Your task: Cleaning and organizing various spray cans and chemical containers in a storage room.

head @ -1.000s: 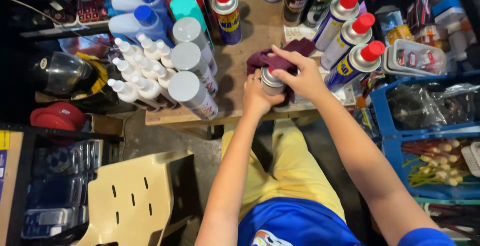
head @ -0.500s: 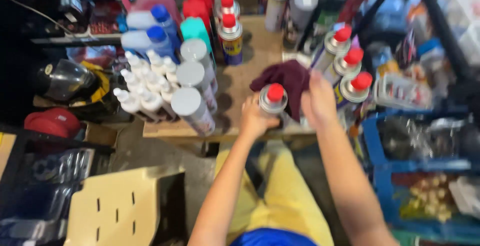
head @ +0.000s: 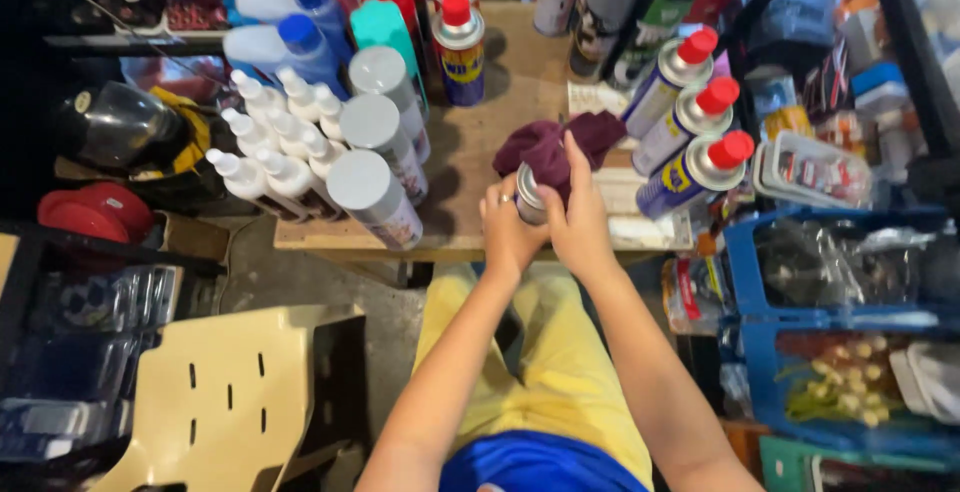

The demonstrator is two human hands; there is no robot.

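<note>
At the near edge of the wooden table (head: 470, 242), both hands clasp one small can (head: 527, 200) — left hand (head: 508, 227) gripping its upright body, right hand (head: 578, 214) pressing a maroon cloth (head: 550, 147) over the top.

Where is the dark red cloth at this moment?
In the head view the dark red cloth lies on the wooden table, draped over the small can that the left hand and right hand hold.
</note>
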